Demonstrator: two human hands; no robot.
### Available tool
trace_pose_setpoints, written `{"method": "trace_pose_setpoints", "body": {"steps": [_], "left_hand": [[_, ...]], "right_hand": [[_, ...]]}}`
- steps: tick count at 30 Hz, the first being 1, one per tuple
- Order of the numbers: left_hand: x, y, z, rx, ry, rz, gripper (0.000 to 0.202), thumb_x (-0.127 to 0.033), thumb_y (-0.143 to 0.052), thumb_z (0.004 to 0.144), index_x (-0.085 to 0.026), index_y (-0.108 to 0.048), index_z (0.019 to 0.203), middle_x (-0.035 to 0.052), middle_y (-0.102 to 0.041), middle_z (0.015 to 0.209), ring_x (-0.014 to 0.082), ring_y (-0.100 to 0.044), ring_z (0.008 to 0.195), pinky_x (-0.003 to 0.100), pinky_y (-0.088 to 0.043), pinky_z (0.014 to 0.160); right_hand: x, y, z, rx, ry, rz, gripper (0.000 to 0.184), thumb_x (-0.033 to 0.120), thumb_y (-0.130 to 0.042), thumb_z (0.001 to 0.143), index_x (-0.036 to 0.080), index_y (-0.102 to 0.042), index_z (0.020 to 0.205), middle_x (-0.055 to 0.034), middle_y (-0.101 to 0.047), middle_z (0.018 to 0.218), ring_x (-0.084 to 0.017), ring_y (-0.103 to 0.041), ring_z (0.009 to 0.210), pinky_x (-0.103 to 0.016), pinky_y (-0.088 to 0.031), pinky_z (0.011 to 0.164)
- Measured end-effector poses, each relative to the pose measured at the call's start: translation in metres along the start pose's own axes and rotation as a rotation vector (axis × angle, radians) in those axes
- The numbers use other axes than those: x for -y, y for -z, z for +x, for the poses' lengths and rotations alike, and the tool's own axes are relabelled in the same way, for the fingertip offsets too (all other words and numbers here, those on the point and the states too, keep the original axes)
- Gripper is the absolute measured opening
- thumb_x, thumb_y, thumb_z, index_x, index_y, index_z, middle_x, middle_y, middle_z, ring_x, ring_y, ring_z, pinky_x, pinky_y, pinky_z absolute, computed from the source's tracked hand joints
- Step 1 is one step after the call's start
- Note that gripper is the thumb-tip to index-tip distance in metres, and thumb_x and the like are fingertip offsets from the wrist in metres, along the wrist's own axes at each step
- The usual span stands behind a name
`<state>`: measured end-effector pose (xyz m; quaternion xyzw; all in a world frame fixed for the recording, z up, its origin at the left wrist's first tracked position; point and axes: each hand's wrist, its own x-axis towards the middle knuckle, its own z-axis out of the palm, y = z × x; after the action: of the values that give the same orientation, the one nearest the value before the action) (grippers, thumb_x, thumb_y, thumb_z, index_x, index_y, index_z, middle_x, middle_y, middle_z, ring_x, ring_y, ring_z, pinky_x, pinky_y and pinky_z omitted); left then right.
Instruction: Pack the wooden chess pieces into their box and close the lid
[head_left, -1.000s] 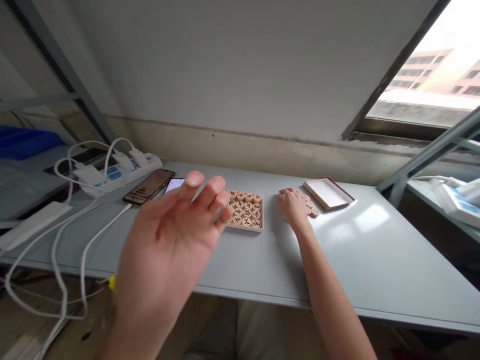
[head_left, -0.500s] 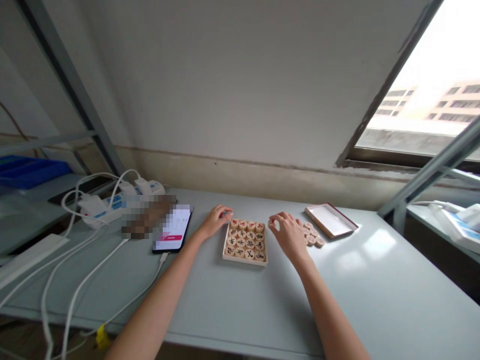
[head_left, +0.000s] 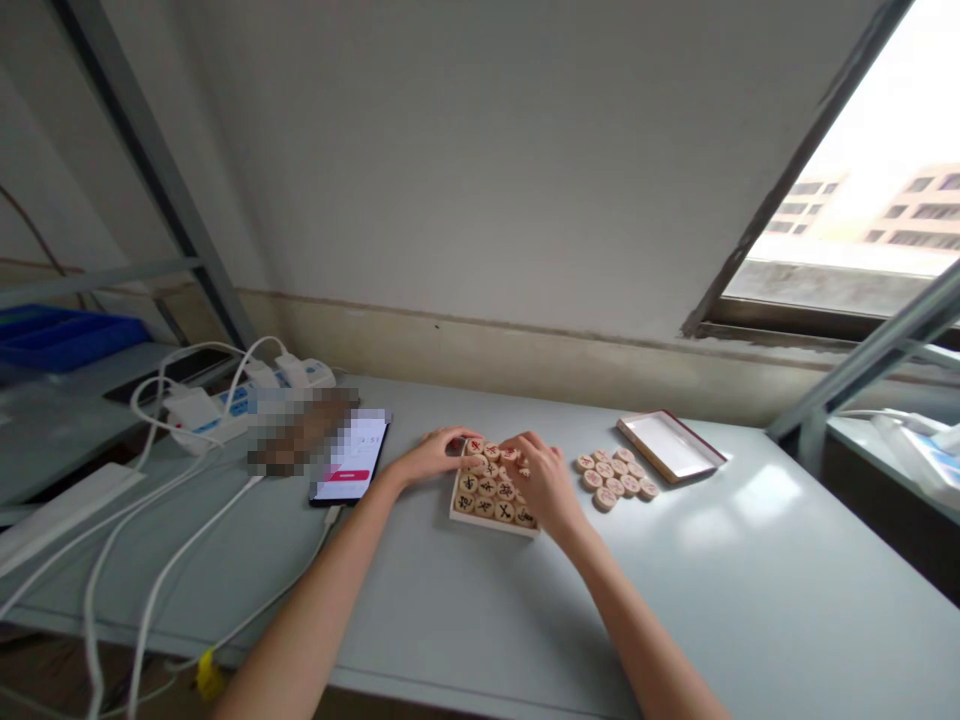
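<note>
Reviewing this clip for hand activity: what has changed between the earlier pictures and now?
Both hands have moved in over the pale wooden tray of round xiangqi pieces. The left hand has come from the tray's left edge to its far-left corner, and the right hand has moved leftward across the pieces. No lifted piece is visible. The shallow white, red-edged box and black smartphone stayed put.

Lit mainly by daylight from window (head_left: 840, 170) at upper R, view outside blown out w/ heavy glare. Pale light patches on grey table (head_left: 761, 495). Back wall (head_left: 480, 170) rather dim, shadows weak. Xiangqi pieces (head_left: 487, 487) little soft, not sharp. Edges bent by wide-angle distortion, metal shelf post (head_left: 150, 180) leaning.
</note>
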<state>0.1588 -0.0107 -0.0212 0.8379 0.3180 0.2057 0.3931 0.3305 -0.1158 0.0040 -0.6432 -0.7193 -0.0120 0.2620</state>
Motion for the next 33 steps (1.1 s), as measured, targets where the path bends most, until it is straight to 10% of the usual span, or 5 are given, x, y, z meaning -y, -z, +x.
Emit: {"method": "trace_pose_setpoints", "body": {"steps": [6, 12, 16, 21, 33], "left_hand": [[0.0, -0.001, -0.002, 0.005, 0.044, -0.021, 0.053, -0.046, -0.062, 0.062, -0.022, -0.054, 0.108, 0.0052, -0.055, 0.108, 0.0197, -0.049, 0.094, 0.029, -0.038, 0.082], [-0.002, 0.003, -0.002, 0.044, 0.056, -0.137, 0.051, -0.04, -0.062, 0.064, -0.02, -0.053, 0.11, 0.0058, -0.055, 0.108, 0.0187, -0.049, 0.094, 0.029, -0.038, 0.083], [-0.004, 0.002, -0.003, 0.04, 0.028, -0.159, 0.049, -0.038, -0.061, 0.065, -0.02, -0.053, 0.11, 0.0062, -0.055, 0.109, 0.0185, -0.05, 0.095, 0.029, -0.038, 0.084], [-0.002, 0.002, -0.002, 0.033, 0.004, -0.135, 0.049, -0.038, -0.061, 0.066, -0.019, -0.053, 0.11, 0.0065, -0.055, 0.112, 0.0183, -0.05, 0.097, 0.03, -0.037, 0.086], [0.0, 0.002, -0.002, 0.032, 0.001, -0.1, 0.047, -0.037, -0.059, 0.068, -0.02, -0.053, 0.111, 0.0065, -0.053, 0.113, 0.0192, -0.048, 0.098, 0.031, -0.037, 0.088]], "right_hand": [[-0.049, 0.027, -0.008, 0.08, -0.376, -0.481, 0.022, 0.021, -0.047, 0.077, 0.014, -0.06, 0.093, -0.0123, -0.056, 0.097, -0.026, -0.048, 0.091, -0.036, -0.03, 0.074], [-0.066, 0.026, -0.006, 0.162, -0.4, -0.326, 0.023, 0.014, -0.041, 0.079, 0.014, -0.061, 0.09, -0.0103, -0.061, 0.09, -0.022, -0.052, 0.086, -0.031, -0.031, 0.072], [-0.048, 0.023, -0.002, -0.023, -0.186, -0.04, 0.019, 0.027, -0.046, 0.079, 0.021, -0.057, 0.094, -0.0041, -0.062, 0.092, -0.02, -0.053, 0.089, -0.032, -0.033, 0.075], [-0.011, 0.005, -0.001, 0.075, 0.123, 0.157, 0.019, 0.022, -0.045, 0.081, 0.023, -0.054, 0.098, -0.0029, -0.059, 0.096, -0.015, -0.055, 0.083, -0.029, -0.036, 0.073], [-0.008, -0.01, -0.003, 0.099, 0.173, 0.117, 0.015, 0.017, -0.046, 0.081, 0.018, -0.052, 0.094, -0.0061, -0.054, 0.098, -0.016, -0.051, 0.09, -0.029, -0.038, 0.078]]}}
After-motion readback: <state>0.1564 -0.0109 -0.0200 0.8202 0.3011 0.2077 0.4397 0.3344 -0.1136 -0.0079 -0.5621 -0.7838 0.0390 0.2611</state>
